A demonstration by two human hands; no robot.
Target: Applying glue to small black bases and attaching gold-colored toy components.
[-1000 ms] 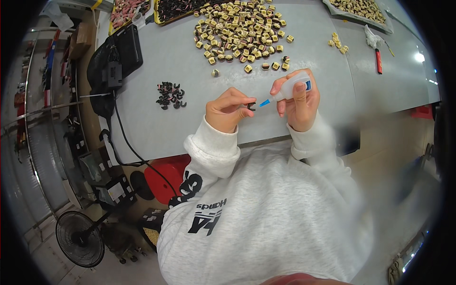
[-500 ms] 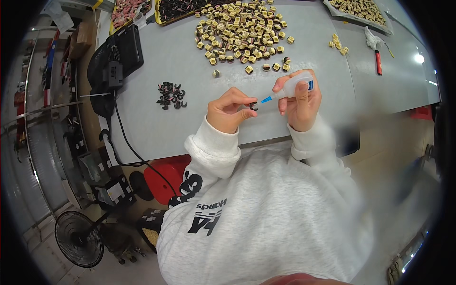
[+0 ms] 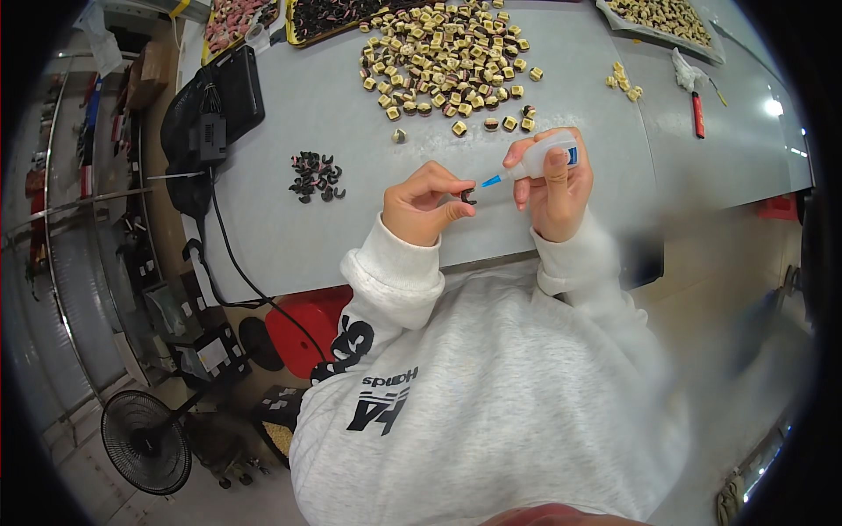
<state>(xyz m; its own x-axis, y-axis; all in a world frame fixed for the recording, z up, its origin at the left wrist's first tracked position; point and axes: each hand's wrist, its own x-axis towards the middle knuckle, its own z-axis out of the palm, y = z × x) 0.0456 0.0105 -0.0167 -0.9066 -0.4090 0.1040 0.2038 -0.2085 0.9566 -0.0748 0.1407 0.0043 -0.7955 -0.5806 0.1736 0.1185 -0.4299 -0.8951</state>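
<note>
The small dark part pinched in the left hand is mostly hidden by the fingertips; its shape cannot be resolved beyond a curved black piece. The left hand is closed narrowly, thumb and forefinger meeting on the part, the other fingers curled under. The right hand is wrapped around a small white squeeze bottle with a blue label, held tilted, and its blue nozzle tip is pointed at the part and lies just beside it; contact cannot be confirmed. Both hands are held above the near edge of the grey desk, wrists bent inward, forearms in pale grey sleeves entering from below. The bottle's lower half is covered by the right palm.

Left of the hands, a small heap of black curved pieces is noted on the desk, well apart from them. Beyond the hands, a wide scatter of tan and dark cube-like pieces is spread out. A few more tan pieces lie to the far right, near a red-handled tool. Trays at the far edge are cut off by the frame. A black bag-like object with a cable rests at the desk's left end. A floor fan is seen at lower left, distorted by the lens rim.
</note>
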